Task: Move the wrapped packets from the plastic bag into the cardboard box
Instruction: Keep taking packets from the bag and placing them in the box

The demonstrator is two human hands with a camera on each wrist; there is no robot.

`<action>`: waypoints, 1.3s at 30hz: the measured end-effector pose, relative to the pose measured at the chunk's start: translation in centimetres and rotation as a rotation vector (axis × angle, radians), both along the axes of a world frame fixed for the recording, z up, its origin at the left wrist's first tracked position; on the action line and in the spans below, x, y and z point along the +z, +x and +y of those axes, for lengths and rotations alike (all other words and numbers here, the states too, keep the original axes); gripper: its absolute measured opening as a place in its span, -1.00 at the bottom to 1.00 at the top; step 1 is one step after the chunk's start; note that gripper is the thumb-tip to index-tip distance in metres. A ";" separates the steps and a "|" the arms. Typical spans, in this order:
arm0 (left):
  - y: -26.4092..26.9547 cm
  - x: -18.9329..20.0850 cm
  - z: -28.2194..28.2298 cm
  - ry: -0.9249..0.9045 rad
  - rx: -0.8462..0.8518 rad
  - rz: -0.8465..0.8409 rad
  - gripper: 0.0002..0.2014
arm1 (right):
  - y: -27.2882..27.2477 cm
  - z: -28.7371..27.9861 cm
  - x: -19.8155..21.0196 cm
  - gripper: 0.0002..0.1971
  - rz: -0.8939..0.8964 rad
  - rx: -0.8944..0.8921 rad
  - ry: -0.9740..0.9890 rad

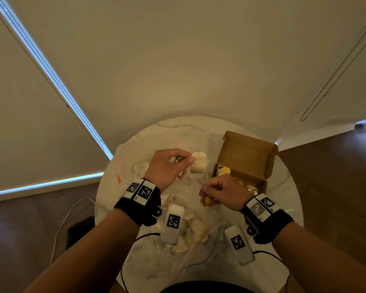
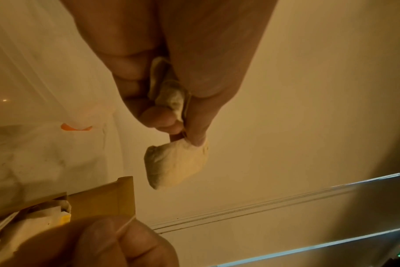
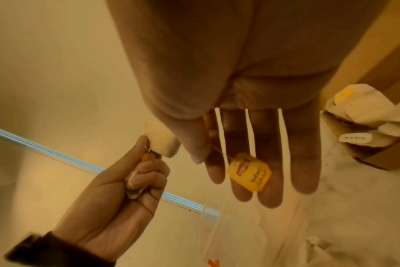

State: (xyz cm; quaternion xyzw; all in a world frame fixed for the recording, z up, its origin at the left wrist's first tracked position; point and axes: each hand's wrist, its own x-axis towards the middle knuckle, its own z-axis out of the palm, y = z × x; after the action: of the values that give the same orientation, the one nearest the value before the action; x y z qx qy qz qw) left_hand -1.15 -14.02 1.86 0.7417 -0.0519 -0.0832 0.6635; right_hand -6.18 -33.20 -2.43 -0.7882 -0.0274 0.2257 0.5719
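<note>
At the top centre of the frame we see the left hand (image 2: pixel 171 54), its grip pinching a pale tea bag (image 2: pixel 176 162) that hangs below the thumb and fingertip, with more bags bunched in the curled fingers (image 2: pixel 126 72). At the lower left the open cardboard box (image 2: pixel 103 198) shows wrapped packets (image 2: pixel 23 231) inside. The right hand (image 2: pixel 117 243) fills the bottom edge, a thin string (image 2: pixel 121 230) running across its fingers. Clear plastic (image 2: pixel 46 90) with an orange mark (image 2: pixel 75 127) covers the left side.
</note>
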 end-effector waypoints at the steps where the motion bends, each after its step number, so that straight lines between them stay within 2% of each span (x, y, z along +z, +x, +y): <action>1: 0.0 0.0 -0.1 -0.005 0.000 0.002 -0.97 | 0.0 0.2 -0.1 -0.76 0.044 -0.017 0.029; 5: 0.1 0.3 -0.4 -0.036 -0.005 0.012 -0.97 | -0.1 0.6 -0.7 -0.89 0.075 -0.030 0.102; 8: 0.0 0.4 -0.2 -0.046 -0.009 0.023 -0.97 | 0.0 0.3 -0.8 -0.81 0.005 -0.025 0.053; 12: -0.2 -0.1 0.5 -0.012 -0.068 0.042 -0.96 | 1.7 -1.1 0.7 -0.90 -0.036 -0.260 0.020; 15: -0.3 -1.3 0.8 0.036 -0.118 0.086 -0.95 | 3.2 -1.9 3.6 -0.94 -0.154 -0.391 -0.013; 20: -0.7 -2.6 0.5 0.074 -0.155 0.143 -0.89 | 5.2 -1.5 7.6 -0.94 -0.520 -0.340 -0.179; 22: -0.7 -2.7 0.3 0.083 -0.140 0.149 -0.90 | 5.3 -0.9 8.3 -0.93 -0.596 -0.311 -0.199; 26: -0.4 -3.1 0.1 0.088 -0.109 0.169 -0.91 | 4.3 0.7 9.6 -0.89 -0.530 -0.252 -0.041; 31: 0.1 -3.7 0.1 0.110 -0.082 0.189 -0.91 | 2.9 1.4 10.7 -0.74 -0.567 -0.073 -0.002; 35: 0.4 -3.6 -0.2 0.071 -0.048 0.196 -0.89 | 2.1 1.7 10.6 -0.88 -0.561 -0.119 0.065; 39: 1.0 -3.4 -0.3 0.040 0.006 0.209 -0.88 | 1.2 1.9 9.2 -0.79 -0.537 -0.148 0.124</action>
State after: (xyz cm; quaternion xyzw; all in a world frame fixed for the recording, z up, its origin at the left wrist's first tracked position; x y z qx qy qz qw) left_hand -0.19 -14.34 -1.56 0.7422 0.0216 -0.1591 0.6507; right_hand -5.00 -31.35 6.74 -0.7831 -0.1341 -0.0354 0.6063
